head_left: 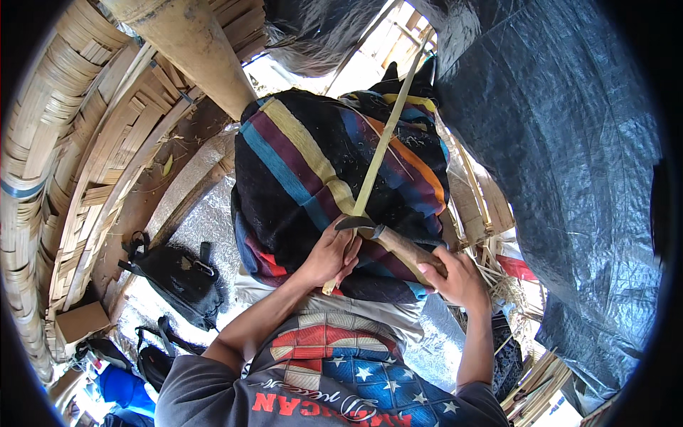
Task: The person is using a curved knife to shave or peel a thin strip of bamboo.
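Note:
A long, pale bamboo strip [381, 153] slants up and away from my lap. My left hand [329, 257] is closed around its near end, and a short piece of the strip sticks out below the fingers. My right hand [459, 279] grips the thick wooden handle of a knife [407, 250]. The knife's short, curved dark blade lies across the strip, just above my left fingers. Under both hands, a dark cloth with coloured stripes [284, 164] covers my lap and legs.
Woven bamboo wall [92, 164] curves along the left, with a thick bamboo pole [188, 53] beside it. Black bags [178, 281] and a cardboard box [82, 322] sit at left. A dark plastic sheet [562, 156] hangs at right, above bamboo shavings [509, 292] and cut strips [537, 381].

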Tool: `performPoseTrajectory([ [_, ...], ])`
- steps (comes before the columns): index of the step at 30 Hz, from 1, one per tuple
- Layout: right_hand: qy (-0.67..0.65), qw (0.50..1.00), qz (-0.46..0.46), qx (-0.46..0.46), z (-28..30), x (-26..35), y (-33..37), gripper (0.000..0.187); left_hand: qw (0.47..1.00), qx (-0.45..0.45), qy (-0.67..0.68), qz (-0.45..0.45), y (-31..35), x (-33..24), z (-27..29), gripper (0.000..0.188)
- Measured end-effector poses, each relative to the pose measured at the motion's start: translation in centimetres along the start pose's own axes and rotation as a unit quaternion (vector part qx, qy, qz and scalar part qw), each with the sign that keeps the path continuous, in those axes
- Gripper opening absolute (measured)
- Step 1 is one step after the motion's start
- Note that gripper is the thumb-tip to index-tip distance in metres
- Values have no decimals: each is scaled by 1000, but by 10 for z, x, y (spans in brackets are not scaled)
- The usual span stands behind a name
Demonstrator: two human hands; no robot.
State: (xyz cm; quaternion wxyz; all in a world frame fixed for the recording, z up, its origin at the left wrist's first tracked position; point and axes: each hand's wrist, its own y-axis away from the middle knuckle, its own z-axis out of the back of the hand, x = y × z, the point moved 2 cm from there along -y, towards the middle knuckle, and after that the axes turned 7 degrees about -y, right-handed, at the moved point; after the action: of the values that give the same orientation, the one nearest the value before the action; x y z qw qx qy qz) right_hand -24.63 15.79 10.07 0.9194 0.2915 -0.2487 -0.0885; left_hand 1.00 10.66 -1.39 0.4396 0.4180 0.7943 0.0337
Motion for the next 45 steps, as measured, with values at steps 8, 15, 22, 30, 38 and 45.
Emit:
performPoseTrajectory([
  [8, 0, 997, -29, -76, -21, -19, -34, 46, 997, -28, 73, 8, -6, -1, 6, 31],
  [15, -42, 998, 25, -42, -2, -16, -41, 46, 997, -5, 81, -1, -2, -5, 5, 28],
  [22, -44, 968, 231, -84, -21, -1, -39, 42, 994, -25, 111, 6, -3, 0, 10, 29],
  [30, -51, 983, 111, -135, -8, 1, -65, 40, 990, -12, 143, 10, -7, -6, 7, 28],
  [38, -30, 971, 142, -191, -6, 3, -80, 39, 985, -19, 169, 10, -10, -6, 7, 26],
  [45, 26, 960, 99, -262, -19, -15, -69, 39, 948, 27, 314, 41, -9, -3, 15, 25],
])
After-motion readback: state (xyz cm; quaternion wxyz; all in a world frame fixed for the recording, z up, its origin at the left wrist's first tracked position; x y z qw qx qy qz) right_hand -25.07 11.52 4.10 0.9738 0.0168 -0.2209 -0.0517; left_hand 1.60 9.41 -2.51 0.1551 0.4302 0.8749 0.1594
